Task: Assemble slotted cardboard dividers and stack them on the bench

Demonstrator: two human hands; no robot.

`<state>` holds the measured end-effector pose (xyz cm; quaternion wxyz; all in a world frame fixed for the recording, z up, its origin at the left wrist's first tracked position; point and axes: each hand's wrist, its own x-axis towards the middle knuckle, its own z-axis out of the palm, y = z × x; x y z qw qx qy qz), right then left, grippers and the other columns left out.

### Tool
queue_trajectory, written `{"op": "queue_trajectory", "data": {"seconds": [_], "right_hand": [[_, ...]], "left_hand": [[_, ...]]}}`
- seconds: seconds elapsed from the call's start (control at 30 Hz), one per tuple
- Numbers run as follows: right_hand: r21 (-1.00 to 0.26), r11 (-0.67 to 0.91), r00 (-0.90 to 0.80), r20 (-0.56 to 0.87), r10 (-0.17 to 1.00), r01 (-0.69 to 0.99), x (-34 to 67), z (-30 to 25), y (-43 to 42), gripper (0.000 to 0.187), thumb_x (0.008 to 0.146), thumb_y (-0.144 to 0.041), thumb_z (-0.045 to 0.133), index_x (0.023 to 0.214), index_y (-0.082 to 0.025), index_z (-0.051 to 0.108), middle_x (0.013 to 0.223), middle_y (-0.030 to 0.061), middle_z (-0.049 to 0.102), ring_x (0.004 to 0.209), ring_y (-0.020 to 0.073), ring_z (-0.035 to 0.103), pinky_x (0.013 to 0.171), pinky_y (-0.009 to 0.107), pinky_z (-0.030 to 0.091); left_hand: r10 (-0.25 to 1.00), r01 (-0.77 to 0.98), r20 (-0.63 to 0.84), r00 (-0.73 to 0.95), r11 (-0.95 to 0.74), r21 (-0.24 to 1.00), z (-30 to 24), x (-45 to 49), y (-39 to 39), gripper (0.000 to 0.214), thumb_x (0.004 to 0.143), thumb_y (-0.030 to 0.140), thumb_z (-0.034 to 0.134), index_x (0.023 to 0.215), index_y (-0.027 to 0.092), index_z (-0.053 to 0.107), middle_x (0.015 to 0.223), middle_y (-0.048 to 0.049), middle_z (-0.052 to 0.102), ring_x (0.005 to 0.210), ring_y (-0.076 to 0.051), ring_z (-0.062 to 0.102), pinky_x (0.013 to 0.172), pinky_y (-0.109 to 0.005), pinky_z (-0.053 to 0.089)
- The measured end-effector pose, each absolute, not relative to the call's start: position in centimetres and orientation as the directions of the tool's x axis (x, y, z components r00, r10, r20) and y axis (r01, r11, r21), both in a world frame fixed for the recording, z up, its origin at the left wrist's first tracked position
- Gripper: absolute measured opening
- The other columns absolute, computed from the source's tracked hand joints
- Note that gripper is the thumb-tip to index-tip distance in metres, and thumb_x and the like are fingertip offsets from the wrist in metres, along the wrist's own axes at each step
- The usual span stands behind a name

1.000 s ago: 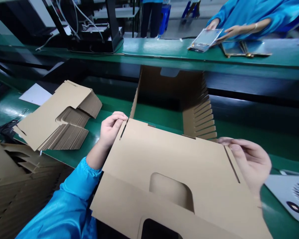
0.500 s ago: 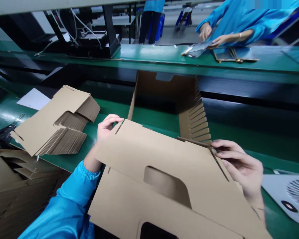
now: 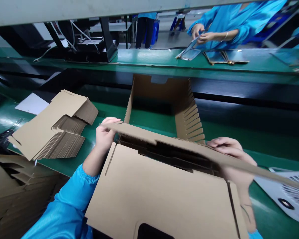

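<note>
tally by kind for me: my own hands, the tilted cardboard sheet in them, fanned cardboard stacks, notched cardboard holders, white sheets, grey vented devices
Left hand and right hand: 2
Tilted cardboard sheet: 1
Fanned cardboard stack: 1
Notched cardboard holder: 1
White sheet: 1
Grey vented device: 1
Total: 7

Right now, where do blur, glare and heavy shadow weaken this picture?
Head view: the raised cardboard sheet is smeared towards its right end, probably by motion; head view: the cardboard stack at left reads crisper; head view: pale glare lies on the far green bench; head view: the standing cardboard frame is darkly shaded inside, at its back wall.
</note>
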<state>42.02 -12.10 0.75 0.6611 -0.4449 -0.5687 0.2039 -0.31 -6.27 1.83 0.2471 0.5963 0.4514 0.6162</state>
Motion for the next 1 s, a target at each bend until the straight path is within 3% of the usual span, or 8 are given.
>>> {"op": "queue_trajectory", "data": {"seconds": [0.13,0.27,0.4,0.47,0.57,0.67,0.83,1.0], "right_hand": [[-0.803,0.504,0.345,0.593,0.727,0.317,41.5,0.8,-12.6,0.024,0.089,-0.050,0.099,0.086,-0.029,0.088,0.100,0.0087,0.076,0.089,0.0269,0.074,0.079,0.045,0.060],[-0.782,0.514,0.241,0.606,0.758,0.352,42.3,0.9,-13.0,0.025,0.101,-0.060,0.086,0.100,-0.036,0.094,0.107,0.0121,0.078,0.099,0.0319,0.076,0.086,0.052,0.063],[-0.794,0.441,0.236,0.563,0.792,0.418,42.8,0.9,-12.9,0.022,0.104,-0.051,0.082,0.116,-0.037,0.095,0.127,0.0123,0.080,0.119,0.0335,0.077,0.094,0.049,0.064],[-0.793,0.406,0.228,0.544,0.807,0.455,42.7,0.8,-12.7,0.025,0.104,-0.047,0.079,0.118,-0.033,0.095,0.127,0.0120,0.081,0.118,0.0330,0.079,0.097,0.048,0.066],[-0.799,0.328,0.278,0.510,0.814,0.503,42.1,0.8,-12.2,0.025,0.100,-0.045,0.077,0.108,-0.028,0.093,0.119,0.0117,0.084,0.112,0.0332,0.082,0.105,0.051,0.068],[-0.897,0.170,0.421,0.350,0.837,0.409,41.5,0.8,-11.8,0.031,0.092,-0.052,0.081,0.104,-0.024,0.090,0.115,0.0124,0.086,0.112,0.0350,0.084,0.109,0.055,0.068],[-0.966,-0.071,0.605,0.099,0.790,0.250,41.1,0.5,-11.5,0.054,0.069,-0.070,0.094,0.086,-0.020,0.084,0.093,0.0141,0.083,0.088,0.0333,0.081,0.091,0.051,0.071],[-0.966,-0.087,0.617,0.084,0.782,0.242,41.2,0.1,-11.2,0.059,0.062,-0.069,0.096,0.090,-0.019,0.085,0.097,0.0147,0.083,0.088,0.0303,0.079,0.083,0.044,0.069]], "left_hand": [[0.809,0.179,0.556,-0.191,-0.528,0.830,1.4,0.0,-6.1,0.029,0.101,0.054,0.088,0.104,0.025,0.094,0.109,-0.0106,0.087,0.105,-0.025,0.083,0.098,-0.039,0.068],[0.783,0.088,0.606,-0.140,-0.600,0.795,1.7,0.0,-6.1,0.042,0.096,0.067,0.090,0.107,0.028,0.097,0.110,-0.0126,0.089,0.107,-0.028,0.085,0.097,-0.040,0.070],[0.787,0.060,0.588,-0.185,-0.588,0.806,1.9,0.2,-6.0,0.042,0.089,0.068,0.096,0.101,0.028,0.096,0.108,-0.0134,0.089,0.105,-0.029,0.086,0.093,-0.042,0.072],[0.811,0.083,0.555,-0.183,-0.550,0.831,2.0,0.3,-6.0,0.039,0.090,0.065,0.095,0.099,0.027,0.096,0.109,-0.0133,0.089,0.106,-0.029,0.086,0.096,-0.042,0.071],[0.847,0.147,0.505,-0.165,-0.486,0.862,2.0,0.4,-6.1,0.036,0.093,0.060,0.093,0.101,0.025,0.095,0.111,-0.0130,0.090,0.108,-0.028,0.085,0.099,-0.041,0.070],[0.886,0.169,0.417,-0.202,-0.388,0.906,1.9,0.5,-6.1,0.037,0.092,0.058,0.094,0.101,0.022,0.093,0.112,-0.0129,0.090,0.108,-0.027,0.085,0.100,-0.039,0.069],[0.955,0.139,0.197,-0.224,-0.168,0.976,1.8,0.4,-5.5,0.047,0.085,0.065,0.095,0.088,0.019,0.083,0.090,-0.0091,0.085,0.084,-0.024,0.081,0.082,-0.036,0.069],[0.976,0.044,0.095,-0.196,-0.088,0.995,1.6,0.2,-5.0,0.044,0.079,0.060,0.096,0.091,0.020,0.082,0.094,-0.0092,0.086,0.082,-0.022,0.080,0.081,-0.035,0.069]]}}
